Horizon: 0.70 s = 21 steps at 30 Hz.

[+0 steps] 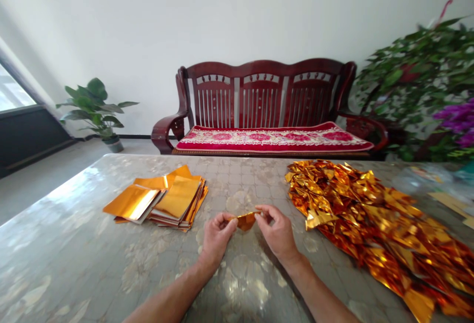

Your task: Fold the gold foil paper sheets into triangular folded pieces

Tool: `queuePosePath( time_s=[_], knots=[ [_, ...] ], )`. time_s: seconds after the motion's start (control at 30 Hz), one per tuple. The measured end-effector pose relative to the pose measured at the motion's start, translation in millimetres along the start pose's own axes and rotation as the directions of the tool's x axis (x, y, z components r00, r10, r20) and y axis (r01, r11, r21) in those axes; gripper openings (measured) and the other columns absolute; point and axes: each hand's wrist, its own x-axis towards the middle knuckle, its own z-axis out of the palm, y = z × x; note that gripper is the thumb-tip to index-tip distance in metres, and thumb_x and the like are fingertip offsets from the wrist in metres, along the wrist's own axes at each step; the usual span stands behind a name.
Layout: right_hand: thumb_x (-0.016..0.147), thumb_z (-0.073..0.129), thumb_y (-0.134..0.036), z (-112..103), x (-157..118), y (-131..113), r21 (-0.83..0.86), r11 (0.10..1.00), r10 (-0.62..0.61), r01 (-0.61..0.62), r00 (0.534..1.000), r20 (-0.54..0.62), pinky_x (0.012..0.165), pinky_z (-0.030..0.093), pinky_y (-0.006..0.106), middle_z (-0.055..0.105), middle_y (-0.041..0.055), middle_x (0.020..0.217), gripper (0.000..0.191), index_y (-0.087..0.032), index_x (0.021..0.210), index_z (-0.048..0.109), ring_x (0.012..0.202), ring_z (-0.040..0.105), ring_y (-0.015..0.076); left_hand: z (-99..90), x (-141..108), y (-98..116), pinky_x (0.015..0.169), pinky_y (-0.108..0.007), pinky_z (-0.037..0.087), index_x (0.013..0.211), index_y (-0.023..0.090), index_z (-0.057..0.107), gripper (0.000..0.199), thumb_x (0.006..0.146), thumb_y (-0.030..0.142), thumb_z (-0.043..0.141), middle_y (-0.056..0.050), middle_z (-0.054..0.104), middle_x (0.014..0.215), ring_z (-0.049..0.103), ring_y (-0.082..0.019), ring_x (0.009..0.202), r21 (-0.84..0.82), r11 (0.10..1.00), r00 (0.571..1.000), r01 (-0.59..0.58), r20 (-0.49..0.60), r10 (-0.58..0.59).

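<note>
A small folded piece of gold foil paper (246, 221) is held just above the table, near its middle. My left hand (217, 236) pinches its left end between thumb and fingers. At the other end, my right hand (277, 231) grips it with thumb and forefinger. To the left lies a loose stack of flat gold foil sheets (177, 198), some turned at angles. A large heap of folded gold foil pieces (355, 209) spreads from the back right towards the front right corner.
The table (92, 263) has a patterned, shiny cover. Clear plastic (422, 179) and tan strips (450, 204) lie at the far right. Behind stand a wooden bench (259, 100) with a red cushion, a potted plant (97, 110) and leafy plants (418, 76).
</note>
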Motion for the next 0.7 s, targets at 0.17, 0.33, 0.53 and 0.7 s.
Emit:
queuePosePath(
  time_s=[0.17,0.33,0.53,0.7],
  knots=[
    [0.080,0.056,-0.027,0.7,-0.9,-3.0,-0.046,0.999,-0.026,0.027,0.999,0.024,0.059,0.045,0.024,0.063,0.0001,0.069,0.027,-0.017,0.100,0.071,0.058,0.053,0.0134,0.6,-0.5,0.9,0.051,-0.019,0.035,0.073,0.015,0.067,0.025,0.070,0.039,0.071,0.003,0.057,0.056,0.045,-0.009,0.051,0.013,1.000,1.000,-0.020,-0.004,0.020],
    [0.080,0.054,-0.028,1.1,-1.0,-1.0,-0.056,0.998,-0.010,0.014,0.997,0.073,0.059,0.045,0.025,0.065,0.0010,0.069,0.024,-0.017,0.094,0.071,0.058,0.055,0.0143,0.0,-0.6,2.1,0.052,-0.020,0.037,0.072,0.015,0.067,0.024,0.070,0.039,0.069,0.002,0.059,0.057,0.048,-0.010,0.052,0.067,0.997,0.999,-0.045,-0.011,0.046],
    [0.079,0.051,-0.028,2.9,1.2,3.4,-0.090,0.995,0.060,-0.047,0.988,0.143,0.066,0.047,0.028,0.072,0.0042,0.079,0.027,-0.018,0.092,0.073,0.066,0.061,0.0175,3.3,-5.1,-0.1,0.055,-0.021,0.040,0.071,0.016,0.068,0.021,0.072,0.037,0.065,0.001,0.062,0.061,0.053,-0.012,0.056,0.177,0.977,0.993,-0.119,0.020,0.118],
    [0.079,0.052,-0.030,0.5,3.2,5.4,-0.052,0.991,0.129,-0.121,0.971,0.200,0.067,0.047,0.028,0.073,0.0034,0.078,0.026,-0.019,0.087,0.073,0.069,0.064,0.0187,1.8,-1.2,-2.0,0.053,-0.021,0.040,0.071,0.016,0.067,0.021,0.071,0.037,0.063,0.001,0.061,0.059,0.052,-0.012,0.054,0.230,0.966,0.992,-0.122,0.002,0.125]
  ],
)
